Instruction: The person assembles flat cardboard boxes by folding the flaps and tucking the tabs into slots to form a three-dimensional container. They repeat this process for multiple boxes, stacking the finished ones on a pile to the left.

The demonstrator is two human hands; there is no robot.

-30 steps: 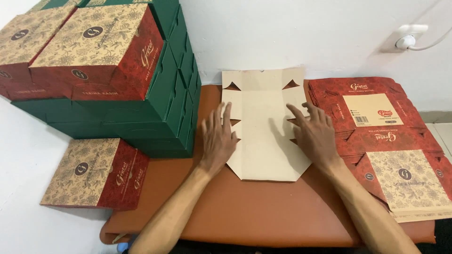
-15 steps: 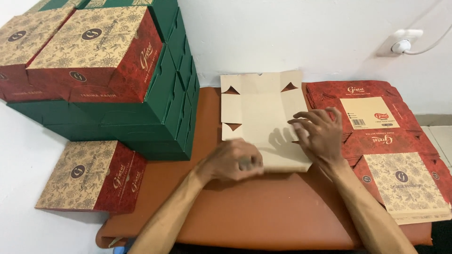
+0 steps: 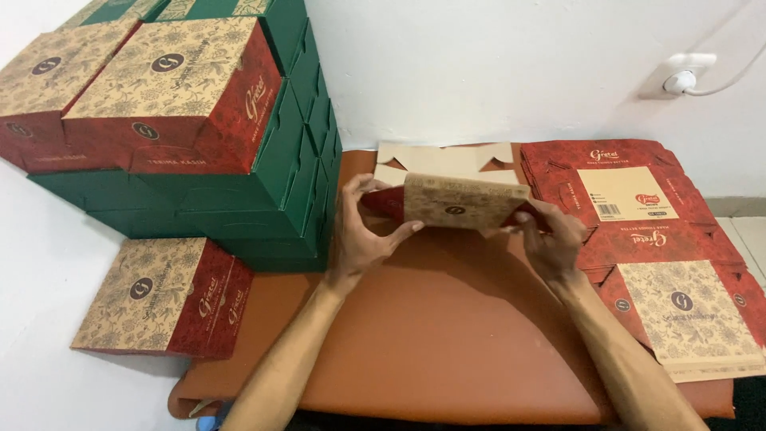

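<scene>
A flat cardboard box blank (image 3: 459, 199), plain tan inside and patterned tan and red outside, lies on the brown padded table (image 3: 447, 335) against the wall. Its near panel is folded up, so the patterned face is toward me. My left hand (image 3: 363, 227) grips the left end of that raised panel, fingers around a red side flap. My right hand (image 3: 550, 235) holds the panel's right end. The far part of the blank still lies flat behind the raised panel.
A stack of flat red and tan box blanks (image 3: 662, 239) lies on the table's right side. Folded green boxes (image 3: 287, 183) are piled at the left with red and tan boxes (image 3: 171, 100) on top. Another folded box (image 3: 163, 295) stands lower left. A wall socket (image 3: 686, 76) is upper right.
The blank lay flat under both open palms. My hands then slid to its near edge and folded the near panel up, so its patterned side now shows.
</scene>
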